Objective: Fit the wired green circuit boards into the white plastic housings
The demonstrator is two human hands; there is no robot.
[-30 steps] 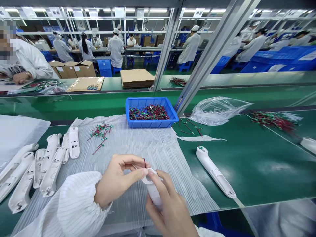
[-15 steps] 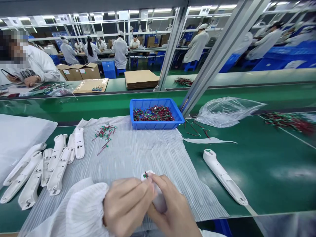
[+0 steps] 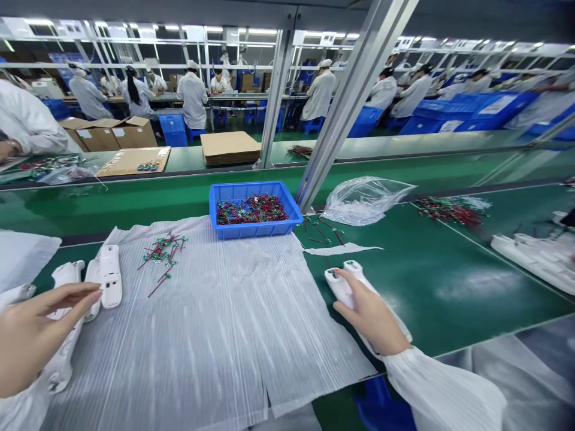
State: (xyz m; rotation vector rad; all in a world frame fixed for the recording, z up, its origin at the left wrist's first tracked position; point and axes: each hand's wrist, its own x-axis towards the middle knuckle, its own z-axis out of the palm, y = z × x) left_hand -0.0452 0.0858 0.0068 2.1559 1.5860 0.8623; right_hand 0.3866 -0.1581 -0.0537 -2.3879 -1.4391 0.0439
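Note:
My right hand lies over a white plastic handle housing on the green bench mat, fingers wrapped around it. A second white housing piece meets it at the top end. My left hand reaches out flat with its fingers extended, holding nothing, just next to several white housings lined up at the left. A small heap of wired green circuit boards lies on the ribbed white plastic sheet between my hands.
A blue crate full of wired boards stands behind the sheet. To its right lie a crumpled clear bag and loose wired boards. More white housings rest at the right. A co-worker's sleeve shows across the far bench.
My hands have parted. They held a small white housing with a red wire together at the middle; now the left is out left and the right rests on the housing at right.

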